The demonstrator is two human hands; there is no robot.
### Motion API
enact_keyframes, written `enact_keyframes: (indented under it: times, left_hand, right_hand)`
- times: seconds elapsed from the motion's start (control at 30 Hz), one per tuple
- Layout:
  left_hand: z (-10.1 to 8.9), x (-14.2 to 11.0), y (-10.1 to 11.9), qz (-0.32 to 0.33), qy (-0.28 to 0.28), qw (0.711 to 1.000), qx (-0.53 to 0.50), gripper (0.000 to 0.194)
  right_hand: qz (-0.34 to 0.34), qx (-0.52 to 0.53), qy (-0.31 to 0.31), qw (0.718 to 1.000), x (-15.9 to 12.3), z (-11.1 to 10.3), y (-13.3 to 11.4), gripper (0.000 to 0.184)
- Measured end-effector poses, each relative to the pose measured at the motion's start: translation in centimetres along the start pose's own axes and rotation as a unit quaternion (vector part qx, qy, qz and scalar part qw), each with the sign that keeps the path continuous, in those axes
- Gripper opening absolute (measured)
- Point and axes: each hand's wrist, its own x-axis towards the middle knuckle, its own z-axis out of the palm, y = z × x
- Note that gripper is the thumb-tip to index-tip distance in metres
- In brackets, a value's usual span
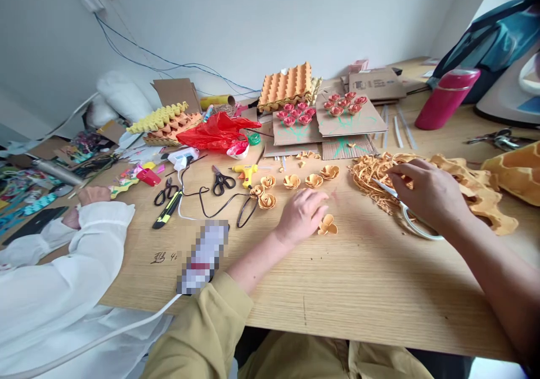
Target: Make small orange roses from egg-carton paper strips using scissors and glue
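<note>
My left hand (301, 215) is low over the table, its fingers loosely bent and apart. Close by its fingertips sits a loose orange egg-carton flower (328, 225) with spread petals. My right hand (430, 190) hovers above white-handled scissors (417, 225), thumb and forefinger apart near the blades. The scissors' middle is hidden beneath that hand. Their blades point into a heap of thin orange carton scraps (371, 179). Several rolled orange flowers, among them a cupped flower (292, 181), stand beyond my left hand.
Cut orange egg carton (476, 182) lies at right, near a pink bottle (447, 99). Red flowers (297, 114) stand on cardboard (352, 123) behind. A yellow glue gun (246, 172), black scissors (223, 181), box cutter (167, 209) and phone (205, 255) lie left. Another person's white sleeve (97, 244) rests beside them.
</note>
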Motion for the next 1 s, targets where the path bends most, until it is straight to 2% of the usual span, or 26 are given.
enact_keyframes:
  times: [0.1, 0.23, 0.4, 0.47, 0.53, 0.63, 0.7, 0.77, 0.87, 1.0]
  left_hand:
    - [-1.5, 0.4, -0.8, 0.040, 0.035, 0.996, 0.071, 0.017]
    - [-1.8, 0.0, -1.4, 0.004, 0.069, 0.996, 0.059, 0.029]
    - [-0.5, -1.4, -0.9, -0.022, 0.068, 0.997, -0.016, 0.026]
    - [-0.3, -1.8, -0.6, -0.027, 0.060, 0.997, -0.029, 0.030]
    - [-0.2, -2.2, -0.5, -0.026, 0.065, 0.997, -0.043, 0.024]
    - [-0.2, -2.6, -0.3, -0.004, 0.067, 0.996, -0.058, 0.022]
    - [-0.2, -2.8, -0.3, 0.001, 0.065, 0.996, -0.064, 0.026]
    - [0.0, -3.0, -0.2, -0.002, 0.063, 0.995, -0.074, 0.027]
    - [0.2, -3.1, 0.0, -0.006, 0.058, 0.995, -0.087, 0.027]
    - [0.4, -3.1, 0.1, 0.001, 0.068, 0.993, -0.097, 0.028]
  right_hand:
    - [-0.004, 0.022, 0.005, 1.000, -0.1, -0.5, -0.4, 0.022]
    - [-0.023, 0.060, -0.012, 0.998, -0.3, -1.0, -1.8, 0.037]
    - [-0.123, 0.126, -0.107, 0.978, -1.4, -0.6, -4.7, 0.021]
    - [-0.151, 0.136, -0.141, 0.969, -2.2, -0.1, -5.9, 0.026]
    - [-0.175, 0.139, -0.170, 0.960, -2.8, 0.2, -6.9, 0.034]
    - [-0.217, 0.143, -0.216, 0.941, -3.3, 0.5, -7.7, 0.031]
    - [-0.209, 0.135, -0.221, 0.943, -3.2, 0.2, -7.4, 0.028]
    - [-0.167, 0.120, -0.205, 0.957, -2.9, -0.3, -6.2, 0.026]
    - [-0.090, 0.077, -0.163, 0.979, -2.8, -1.1, -3.2, 0.023]
    - [-0.003, 0.038, -0.112, 0.993, -3.0, -2.1, 0.8, 0.019]
